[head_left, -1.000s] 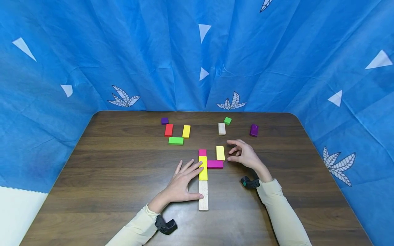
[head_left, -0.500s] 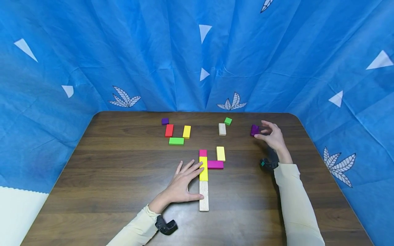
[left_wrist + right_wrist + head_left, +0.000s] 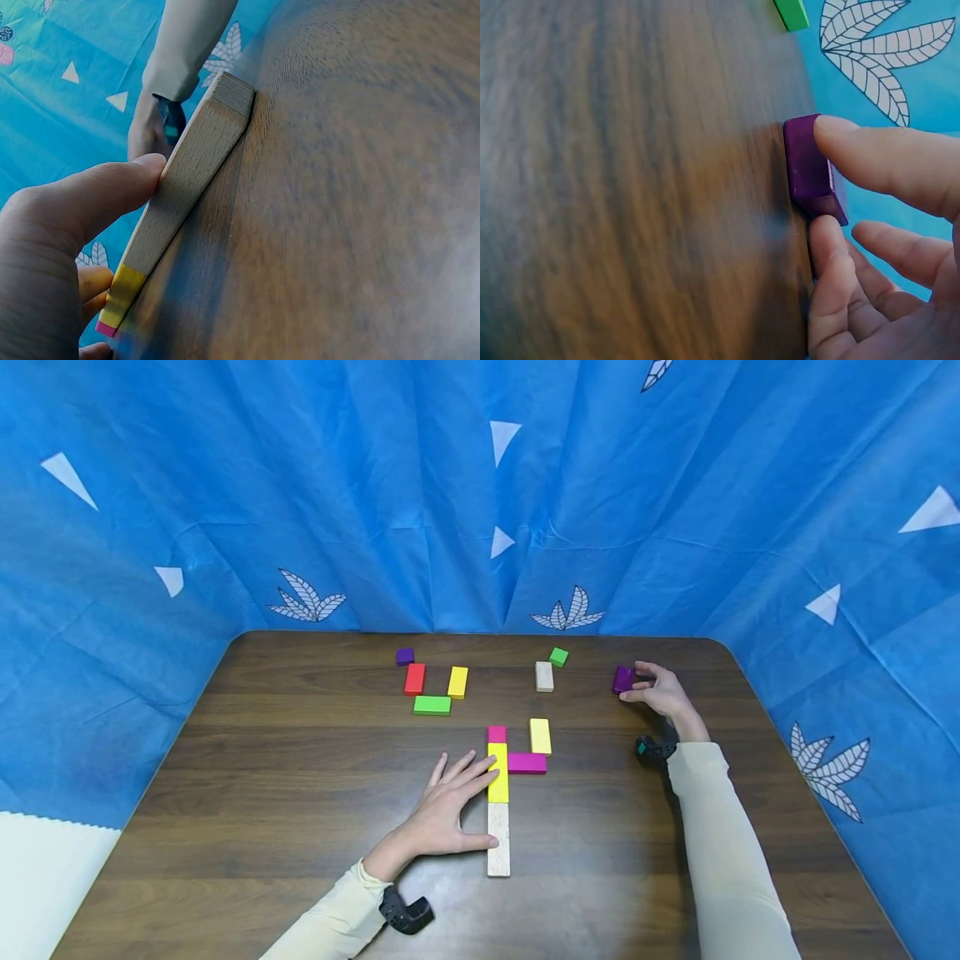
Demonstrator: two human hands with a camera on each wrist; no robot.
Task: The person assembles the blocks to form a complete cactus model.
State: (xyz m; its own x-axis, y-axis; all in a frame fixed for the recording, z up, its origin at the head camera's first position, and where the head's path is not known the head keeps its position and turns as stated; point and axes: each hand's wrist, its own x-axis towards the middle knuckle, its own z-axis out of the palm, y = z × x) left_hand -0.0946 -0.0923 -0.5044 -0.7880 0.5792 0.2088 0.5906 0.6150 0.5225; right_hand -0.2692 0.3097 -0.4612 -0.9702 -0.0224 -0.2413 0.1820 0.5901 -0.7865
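My left hand [image 3: 438, 818] lies spread beside a straight row of blocks. Its thumb touches the long whitish wooden block [image 3: 498, 860], and its fingertips reach the yellow block [image 3: 497, 792]. A small pink block [image 3: 497, 734] ends the row at the far side, and a magenta block [image 3: 527, 763] sticks out to the right. Over at the far right, my right hand [image 3: 663, 695] has thumb and fingers around a purple block [image 3: 623, 679]. The right wrist view puts the thumb on one end of the purple block [image 3: 806, 157] and a fingertip at the other, the block still on the table.
A pale yellow block [image 3: 540, 736] stands behind the magenta one. Farther back are a white block [image 3: 544, 677] and a small green block [image 3: 558, 657]. Red [image 3: 415, 680], yellow [image 3: 458, 682], green [image 3: 432, 706] and dark purple [image 3: 405, 657] blocks lie back left. Blue curtain [image 3: 420, 527] surrounds the table.
From beside the pale yellow block, my right hand has moved right and away to the purple block, and its fingers have closed in around it. The left hand keeps its place.
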